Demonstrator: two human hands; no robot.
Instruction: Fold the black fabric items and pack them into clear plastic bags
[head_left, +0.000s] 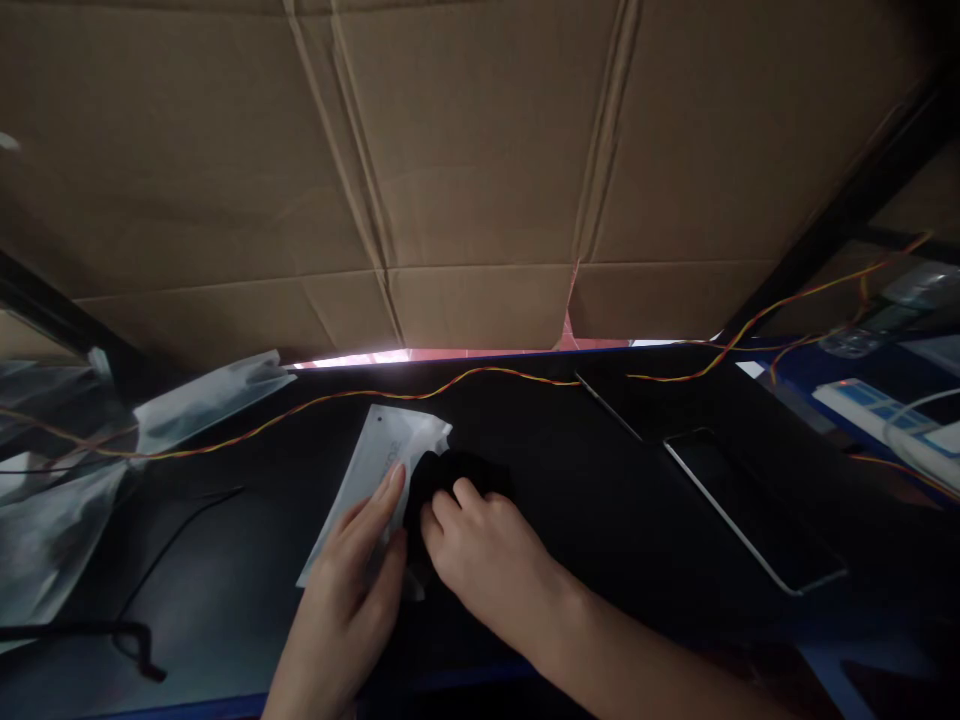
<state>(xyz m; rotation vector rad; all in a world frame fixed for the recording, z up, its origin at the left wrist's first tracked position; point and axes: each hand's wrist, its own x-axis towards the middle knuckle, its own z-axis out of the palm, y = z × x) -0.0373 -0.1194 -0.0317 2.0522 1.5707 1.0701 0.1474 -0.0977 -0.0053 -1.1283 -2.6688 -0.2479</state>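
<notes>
Our right hand (pixel 487 540) pinches the black cloth (pixel 471 466) against the right side of the plastic bag (pixel 358 475). Our left hand (pixel 346 580) rests on the bag; we cannot tell whether it grips.

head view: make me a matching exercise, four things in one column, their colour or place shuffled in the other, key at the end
Things
1. printed pouch
2. black bundle
3. twisted cord
4. cardboard

Colour or place
A. red and yellow
B. brown, filling the top of the view
C. at the curled fingers of the right hand
D. partly covered by the left hand

Pairs: 1-D, 2-C, 3-A, 4-B
</notes>
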